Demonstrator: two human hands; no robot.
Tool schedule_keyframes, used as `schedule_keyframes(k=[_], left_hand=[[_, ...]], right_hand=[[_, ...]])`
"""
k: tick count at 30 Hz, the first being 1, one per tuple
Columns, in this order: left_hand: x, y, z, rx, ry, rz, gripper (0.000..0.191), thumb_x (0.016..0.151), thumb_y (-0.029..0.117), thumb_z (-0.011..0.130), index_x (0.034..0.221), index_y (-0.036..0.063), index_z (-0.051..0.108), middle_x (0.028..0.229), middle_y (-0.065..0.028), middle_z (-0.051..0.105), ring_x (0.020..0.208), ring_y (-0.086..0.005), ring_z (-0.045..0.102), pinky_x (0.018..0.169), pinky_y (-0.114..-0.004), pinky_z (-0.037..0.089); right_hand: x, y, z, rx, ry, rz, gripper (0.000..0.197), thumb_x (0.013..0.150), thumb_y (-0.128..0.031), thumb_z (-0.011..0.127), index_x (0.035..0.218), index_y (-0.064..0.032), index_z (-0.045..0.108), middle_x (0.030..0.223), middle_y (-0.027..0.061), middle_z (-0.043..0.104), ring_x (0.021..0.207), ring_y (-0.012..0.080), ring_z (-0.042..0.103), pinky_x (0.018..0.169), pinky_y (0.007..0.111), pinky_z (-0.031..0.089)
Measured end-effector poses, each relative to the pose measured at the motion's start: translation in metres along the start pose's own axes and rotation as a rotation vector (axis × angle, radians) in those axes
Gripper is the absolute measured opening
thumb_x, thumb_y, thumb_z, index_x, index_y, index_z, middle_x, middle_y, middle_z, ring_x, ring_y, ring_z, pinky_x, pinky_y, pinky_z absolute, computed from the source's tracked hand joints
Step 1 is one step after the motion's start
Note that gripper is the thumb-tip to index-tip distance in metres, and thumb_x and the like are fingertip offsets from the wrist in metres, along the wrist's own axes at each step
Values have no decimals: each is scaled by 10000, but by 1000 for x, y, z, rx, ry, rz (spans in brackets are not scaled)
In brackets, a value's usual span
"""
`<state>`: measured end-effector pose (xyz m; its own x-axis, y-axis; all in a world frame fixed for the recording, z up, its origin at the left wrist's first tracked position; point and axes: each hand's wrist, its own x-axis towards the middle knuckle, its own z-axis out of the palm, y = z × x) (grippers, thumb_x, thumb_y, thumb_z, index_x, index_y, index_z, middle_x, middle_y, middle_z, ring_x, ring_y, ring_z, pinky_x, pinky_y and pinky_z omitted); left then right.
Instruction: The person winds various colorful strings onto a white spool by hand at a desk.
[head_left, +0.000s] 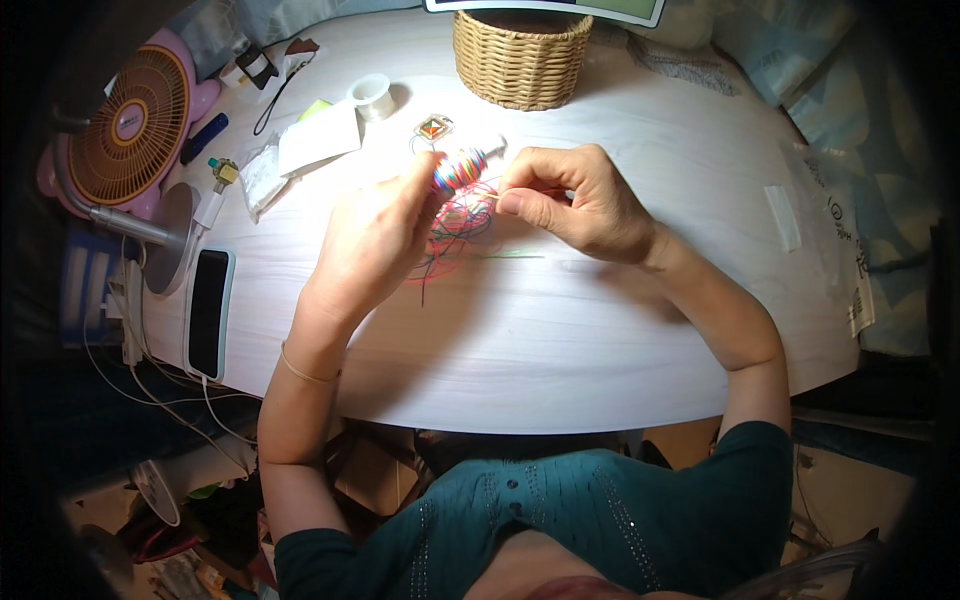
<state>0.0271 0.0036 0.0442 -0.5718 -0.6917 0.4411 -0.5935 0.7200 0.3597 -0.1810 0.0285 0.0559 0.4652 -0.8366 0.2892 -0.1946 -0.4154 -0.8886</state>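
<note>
My left hand (379, 236) grips a spindle-like piece wound with multicoloured thread (459, 170); its pale tip points up and to the right. Thumb and forefinger of my right hand (581, 199) pinch a thin strand (487, 193), yellowish and red, that leads towards the wound piece. Between the hands, a loose tangle of red, green and blue threads (457, 229) lies on the table. Just beyond my left hand sits a small diamond-shaped ornament (433, 128) with an orange and green centre. My left fingers are partly hidden behind the hand.
A wicker basket (521, 60) stands at the back under a screen's edge. To the left are a spool of clear line (371, 97), a white card (321, 140), a plastic bag (262, 180), a pink fan (127, 124), a lamp base (171, 240) and a phone (208, 315) on a cable.
</note>
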Motion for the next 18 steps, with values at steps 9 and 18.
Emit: schedule_keyframes(k=[9, 18], left_hand=[[-5, 16, 4, -370, -181, 147, 312, 768, 106, 598, 1055, 58, 483, 750, -135, 592, 616, -311, 583, 540, -365, 449], [7, 2, 4, -153, 207, 35, 354, 785, 27, 576, 1126, 39, 481, 667, -110, 548, 578, -219, 540, 540, -301, 437]], right_hand=[[4, 18, -11, 346, -11, 144, 139, 834, -135, 594, 790, -7, 561, 714, -33, 521, 660, 22, 449, 594, 183, 391], [0, 6, 0, -114, -44, -18, 140, 824, -132, 567, 775, -6, 604, 600, 36, 584, 555, 72, 515, 519, 242, 424]])
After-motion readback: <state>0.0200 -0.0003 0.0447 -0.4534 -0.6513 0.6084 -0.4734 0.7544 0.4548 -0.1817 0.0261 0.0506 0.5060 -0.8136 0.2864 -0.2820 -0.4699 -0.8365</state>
